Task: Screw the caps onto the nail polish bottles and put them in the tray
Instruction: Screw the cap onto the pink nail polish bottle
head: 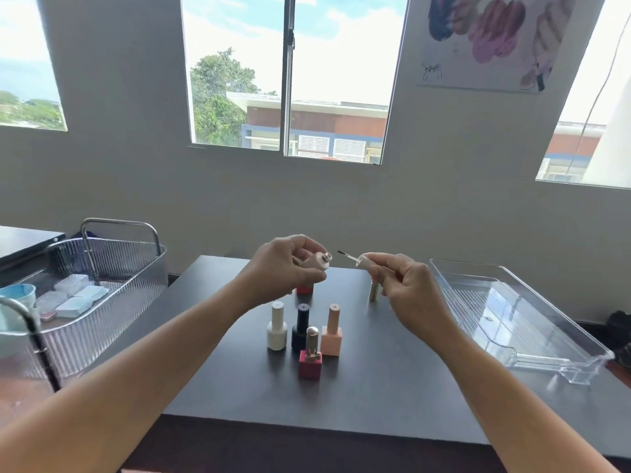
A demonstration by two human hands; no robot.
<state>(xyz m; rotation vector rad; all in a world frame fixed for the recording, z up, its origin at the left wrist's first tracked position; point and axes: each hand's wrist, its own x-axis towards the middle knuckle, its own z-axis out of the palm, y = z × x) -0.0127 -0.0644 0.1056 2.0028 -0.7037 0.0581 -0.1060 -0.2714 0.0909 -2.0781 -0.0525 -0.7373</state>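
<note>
My left hand (286, 264) holds a pale beige nail polish bottle (319, 261) tilted, its open metal neck facing right. My right hand (406, 288) grips the matching cap with brush (355, 259), whose black tip points at the neck, a small gap apart. On the dark table (375, 397) stand capped bottles: white (277, 327), black (301, 327), peach (332, 332) and magenta (310, 356). A red bottle (304, 289) sits partly hidden under my left hand. A greenish cap or bottle (374, 291) stands behind my right hand. The clear plastic tray (532, 322) lies at the right.
A ribbed clear cart basket (102, 285) with metal handles stands left of the table, holding white packets and a blue cup (17, 295). The wall and windows rise behind the table. Something dark lies on the floor at the far right (619, 329).
</note>
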